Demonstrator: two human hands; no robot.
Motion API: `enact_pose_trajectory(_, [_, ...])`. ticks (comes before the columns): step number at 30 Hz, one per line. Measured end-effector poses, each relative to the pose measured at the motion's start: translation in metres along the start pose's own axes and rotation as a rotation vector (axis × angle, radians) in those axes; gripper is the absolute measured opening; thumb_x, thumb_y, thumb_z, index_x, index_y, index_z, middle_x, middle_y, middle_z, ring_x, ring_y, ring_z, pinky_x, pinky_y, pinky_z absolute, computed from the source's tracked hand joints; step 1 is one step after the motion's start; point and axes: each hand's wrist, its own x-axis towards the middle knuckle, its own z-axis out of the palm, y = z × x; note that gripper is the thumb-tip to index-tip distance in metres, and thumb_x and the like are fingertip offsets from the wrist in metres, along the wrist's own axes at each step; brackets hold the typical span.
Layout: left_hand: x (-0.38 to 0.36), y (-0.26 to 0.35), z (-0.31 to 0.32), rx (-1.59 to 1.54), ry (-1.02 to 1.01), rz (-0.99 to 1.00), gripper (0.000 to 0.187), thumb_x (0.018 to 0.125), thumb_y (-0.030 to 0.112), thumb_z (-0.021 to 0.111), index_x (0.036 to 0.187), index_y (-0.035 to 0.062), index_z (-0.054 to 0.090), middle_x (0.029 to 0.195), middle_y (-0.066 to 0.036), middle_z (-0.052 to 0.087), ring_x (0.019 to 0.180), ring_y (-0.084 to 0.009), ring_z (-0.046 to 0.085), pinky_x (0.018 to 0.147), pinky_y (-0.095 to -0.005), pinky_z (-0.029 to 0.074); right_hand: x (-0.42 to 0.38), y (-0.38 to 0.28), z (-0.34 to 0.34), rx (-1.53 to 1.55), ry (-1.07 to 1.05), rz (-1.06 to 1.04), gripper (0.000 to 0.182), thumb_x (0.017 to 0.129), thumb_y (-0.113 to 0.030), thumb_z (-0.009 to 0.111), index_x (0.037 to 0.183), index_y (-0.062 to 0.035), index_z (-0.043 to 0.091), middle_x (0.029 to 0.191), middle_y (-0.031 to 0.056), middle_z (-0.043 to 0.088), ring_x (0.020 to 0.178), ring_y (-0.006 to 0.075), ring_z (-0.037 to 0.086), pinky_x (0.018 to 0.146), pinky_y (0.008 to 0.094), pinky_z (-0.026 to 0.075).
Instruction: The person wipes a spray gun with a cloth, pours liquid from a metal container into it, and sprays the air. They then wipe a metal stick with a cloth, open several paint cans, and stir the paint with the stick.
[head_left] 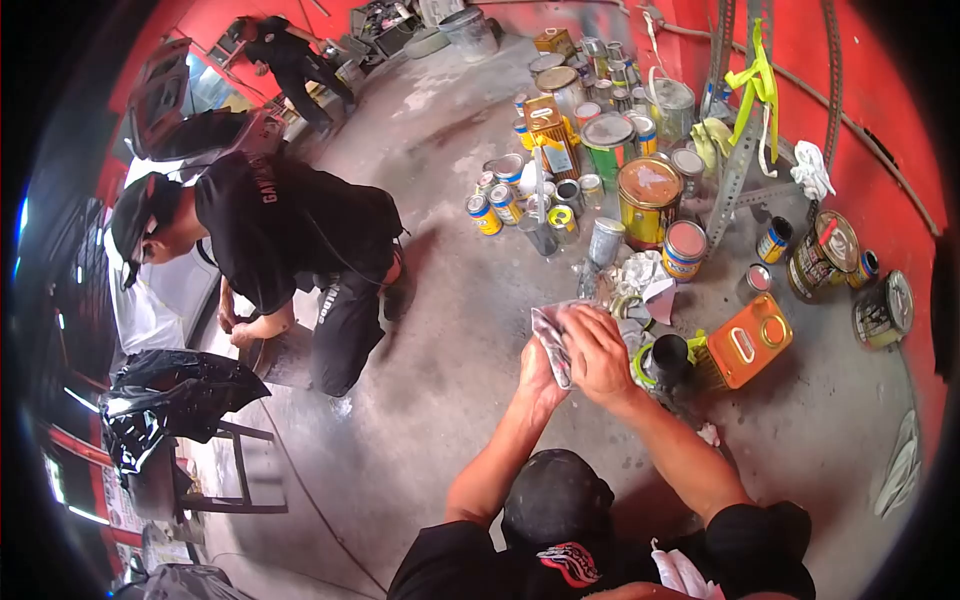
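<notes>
A crumpled, stained grey-white cloth (552, 340) is bunched between my two hands, above the concrete floor. My left hand (538, 368) is closed around its lower left side. My right hand (598, 352) lies over the cloth's right side, its fingers curled against it. Whether anything sits inside the folds is hidden. Just right of my hands stand a dark open can (668, 358) and an orange rectangular tin (750, 342). Crumpled paper and rags (642, 278) lie beyond my right hand.
Many paint cans, including a large yellow one (650, 195), crowd the floor ahead. A perforated metal post (738, 170) rises among them. At left a co-worker (290, 230) crouches near a dark stool (235, 470); a cable (300, 480) crosses the floor. Another person (290, 55) bends farther back.
</notes>
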Motion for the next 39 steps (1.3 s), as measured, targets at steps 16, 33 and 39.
enact_pose_trajectory(16, [-0.011,-0.027,0.03,0.96,-0.149,-0.076,0.041,0.105,0.033,0.038,0.119,-0.0004,0.057,0.104,0.002,0.061,0.094,-0.0093,0.05,0.087,-0.0264,0.042,0.007,0.038,-0.019,0.398,0.417,1.129,0.043,0.099,-0.033,0.044,0.084,0.0019,0.063,0.073,0.008,0.063,0.069,0.0142,0.054,0.064,0.0346,0.046])
enact_pose_trajectory(33, [0.006,-0.032,0.016,0.634,0.197,0.372,0.038,0.102,0.035,0.045,0.096,0.0013,0.062,0.09,0.0,0.064,0.079,-0.0056,0.053,0.072,-0.0247,0.046,0.005,-0.018,0.005,0.704,0.001,0.766,0.062,0.101,-0.048,0.032,0.142,-0.0029,0.037,0.144,0.0154,0.036,0.132,0.0262,0.036,0.108,0.0336,0.027])
enact_pose_trajectory(39, [-0.004,-0.019,0.051,0.923,0.231,0.595,0.046,0.103,0.039,0.043,0.091,-0.0016,0.062,0.083,0.0,0.062,0.076,-0.0043,0.048,0.068,-0.0238,0.044,0.028,-0.049,-0.013,0.622,-0.009,0.77,0.053,0.102,-0.04,0.032,0.135,-0.0012,0.046,0.129,0.0187,0.05,0.122,0.027,0.047,0.1,0.0371,0.036])
